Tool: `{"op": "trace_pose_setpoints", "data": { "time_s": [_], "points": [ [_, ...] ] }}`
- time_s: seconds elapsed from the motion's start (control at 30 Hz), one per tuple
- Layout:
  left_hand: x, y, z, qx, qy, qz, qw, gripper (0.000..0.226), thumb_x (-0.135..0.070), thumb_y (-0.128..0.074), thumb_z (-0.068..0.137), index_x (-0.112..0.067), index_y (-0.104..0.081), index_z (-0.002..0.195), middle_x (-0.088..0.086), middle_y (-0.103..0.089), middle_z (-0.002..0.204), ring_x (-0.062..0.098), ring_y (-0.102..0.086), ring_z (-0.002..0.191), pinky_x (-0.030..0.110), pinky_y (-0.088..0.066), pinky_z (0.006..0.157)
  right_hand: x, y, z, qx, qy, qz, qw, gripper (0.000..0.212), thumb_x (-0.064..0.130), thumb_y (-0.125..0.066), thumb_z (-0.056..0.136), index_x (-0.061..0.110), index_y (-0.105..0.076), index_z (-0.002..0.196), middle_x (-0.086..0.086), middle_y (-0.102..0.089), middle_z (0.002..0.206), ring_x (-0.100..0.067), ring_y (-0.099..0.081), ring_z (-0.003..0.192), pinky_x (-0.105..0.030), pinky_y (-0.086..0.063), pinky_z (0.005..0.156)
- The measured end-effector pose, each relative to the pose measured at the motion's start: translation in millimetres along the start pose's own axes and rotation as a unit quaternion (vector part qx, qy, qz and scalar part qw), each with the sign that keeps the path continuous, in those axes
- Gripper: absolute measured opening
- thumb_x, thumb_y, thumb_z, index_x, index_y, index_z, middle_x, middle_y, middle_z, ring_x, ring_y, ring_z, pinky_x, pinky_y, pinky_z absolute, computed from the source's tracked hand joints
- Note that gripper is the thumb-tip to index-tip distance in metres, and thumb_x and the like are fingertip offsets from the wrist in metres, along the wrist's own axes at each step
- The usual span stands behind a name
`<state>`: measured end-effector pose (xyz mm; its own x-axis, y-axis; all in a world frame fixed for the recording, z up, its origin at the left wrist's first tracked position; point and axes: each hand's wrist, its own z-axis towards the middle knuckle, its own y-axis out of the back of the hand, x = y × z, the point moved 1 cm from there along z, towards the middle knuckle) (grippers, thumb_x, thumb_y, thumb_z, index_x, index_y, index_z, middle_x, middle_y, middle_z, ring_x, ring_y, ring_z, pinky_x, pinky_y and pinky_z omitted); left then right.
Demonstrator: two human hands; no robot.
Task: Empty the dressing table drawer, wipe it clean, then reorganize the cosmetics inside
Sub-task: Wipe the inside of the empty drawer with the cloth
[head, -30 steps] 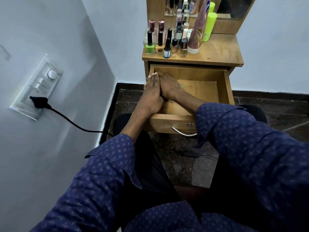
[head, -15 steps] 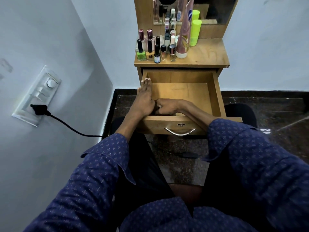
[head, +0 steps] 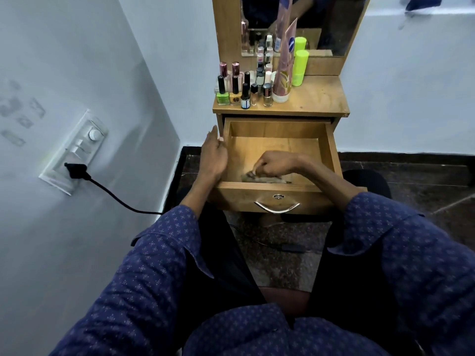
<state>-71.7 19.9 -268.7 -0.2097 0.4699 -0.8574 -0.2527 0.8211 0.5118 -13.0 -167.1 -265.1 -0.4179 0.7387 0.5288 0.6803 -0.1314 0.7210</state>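
Since a moment earlier, the left hand [head: 213, 155] had lifted off the drawer's left wall and the right hand [head: 276, 164] had slid along the front of the drawer toward the middle.

At the left of the frame, a black plug [head: 75, 170] sat in the wall switchboard [head: 77, 147], its cable trailing toward the lower centre. Next came the left hand, just outside the drawer's left wall, fingers straight and close together, holding nothing. The wooden drawer [head: 331, 150] stood pulled out at centre frame, its metal handle [head: 277, 207] facing the person. Inside it, near the front wall, the right hand's curled fingers pinched a crumpled greyish cloth [head: 264, 179] against the drawer floor. Above, on the dressing table top [head: 321, 98], the nail polish bottles [head: 241, 91] clustered at the left, then a pink tube [head: 284, 78] and a lime-green bottle [head: 300, 68] stood before the mirror [head: 334, 27].
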Motion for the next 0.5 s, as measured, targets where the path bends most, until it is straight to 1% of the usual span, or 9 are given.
{"op": "trace_pose_setpoints", "data": {
  "time_s": [0.03, 0.1, 0.13, 0.2, 0.27, 0.3, 0.37, 0.43, 0.5],
  "points": [
    [1, 1, 0, -0.008, 0.015, -0.023, 1.000, 0.052, -0.020, -0.032, 0.114, -0.013, -0.029, 0.165, 0.005, -0.028, 0.172, 0.021, -0.023, 0.159, 0.034, -0.016, 0.130, 4, 0, -2, -0.038, -0.001, 0.035, 0.999, 0.028, 0.015, -0.054, 0.104, 0.016, -0.064, 0.079, 0.001, -0.059, 0.075, -0.013, -0.049, 0.065, -0.033, -0.042, 0.067],
    [0, 2, 2, -0.018, 0.041, -0.066, 0.997, 0.052, -0.035, -0.029, 0.115, -0.016, -0.036, 0.163, 0.005, -0.035, 0.169, 0.022, -0.031, 0.156, 0.038, -0.022, 0.130, 20, -8, -5, -0.113, 0.052, 0.095, 0.988, 0.014, 0.017, -0.060, 0.104, 0.013, -0.073, 0.106, -0.001, -0.069, 0.097, -0.010, -0.060, 0.074, -0.029, -0.049, 0.070],
    [0, 1, 2, -0.017, 0.055, -0.086, 0.995, 0.054, -0.041, -0.027, 0.115, -0.016, -0.042, 0.160, 0.007, -0.041, 0.165, 0.024, -0.038, 0.153, 0.040, -0.027, 0.127, 34, -13, -5, -0.140, 0.075, 0.102, 0.982, 0.017, 0.019, -0.064, 0.103, 0.011, -0.072, 0.116, -0.003, -0.067, 0.106, -0.011, -0.061, 0.082, -0.026, -0.050, 0.073],
    [-1, 0, 2, -0.011, 0.061, -0.110, 0.992, 0.057, -0.047, -0.024, 0.114, -0.014, -0.051, 0.152, 0.004, -0.052, 0.154, 0.021, -0.048, 0.142, 0.033, -0.034, 0.118, 58, -33, -1, -0.157, 0.104, 0.047, 0.981, 0.020, 0.020, -0.072, 0.098, 0.003, -0.072, 0.108, -0.006, -0.056, 0.108, -0.015, -0.054, 0.091, -0.025, -0.042, 0.074],
    [-2, -1, 1, -0.005, 0.049, -0.108, 0.993, 0.058, -0.047, -0.020, 0.115, -0.014, -0.053, 0.150, -0.006, -0.053, 0.141, 0.011, -0.049, 0.132, 0.028, -0.032, 0.111, 70, -49, 5, -0.197, 0.110, 0.018, 0.974, 0.012, 0.012, -0.073, 0.093, 0.001, -0.070, 0.096, -0.003, -0.047, 0.107, -0.017, -0.052, 0.095, -0.023, -0.035, 0.076],
    [-1, -2, 2, -0.008, 0.045, -0.104, 0.994, 0.059, -0.048, -0.020, 0.115, -0.013, -0.053, 0.149, -0.007, -0.052, 0.140, 0.011, -0.049, 0.130, 0.028, -0.032, 0.112, 73, -52, 5, -0.229, 0.107, 0.010, 0.968, 0.009, 0.008, -0.072, 0.091, 0.001, -0.070, 0.096, -0.002, -0.046, 0.108, -0.021, -0.055, 0.096, -0.025, -0.037, 0.076],
    [-1, -3, 3, -0.012, 0.040, -0.095, 0.995, 0.059, -0.047, -0.020, 0.115, -0.012, -0.055, 0.146, -0.002, -0.055, 0.143, 0.015, -0.052, 0.129, 0.028, -0.033, 0.111, 80, -48, 8, -0.279, 0.088, 0.004, 0.956, 0.018, 0.002, -0.072, 0.086, 0.000, -0.070, 0.103, -0.006, -0.052, 0.110, -0.025, -0.059, 0.094, -0.032, -0.045, 0.075],
    [-1, -4, 3, -0.017, 0.030, -0.092, 0.995, 0.060, -0.046, -0.020, 0.115, -0.011, -0.046, 0.155, 0.003, -0.050, 0.155, 0.018, -0.046, 0.142, 0.024, -0.027, 0.114, 82, -39, 20, -0.302, 0.054, 0.002, 0.952, 0.026, -0.007, -0.067, 0.082, -0.002, -0.068, 0.108, -0.013, -0.057, 0.116, -0.030, -0.062, 0.093, -0.038, -0.050, 0.075],
    [-1, -4, 4, -0.008, 0.020, -0.077, 0.997, 0.066, -0.051, -0.019, 0.112, -0.012, -0.027, 0.165, 0.005, -0.029, 0.171, 0.018, -0.027, 0.157, 0.029, -0.018, 0.126, 83, -29, 33, -0.334, 0.032, 0.008, 0.942, 0.018, -0.007, -0.056, 0.091, -0.001, -0.065, 0.105, -0.013, -0.058, 0.115, -0.029, -0.061, 0.091, -0.042, -0.052, 0.075]
  ]
}}
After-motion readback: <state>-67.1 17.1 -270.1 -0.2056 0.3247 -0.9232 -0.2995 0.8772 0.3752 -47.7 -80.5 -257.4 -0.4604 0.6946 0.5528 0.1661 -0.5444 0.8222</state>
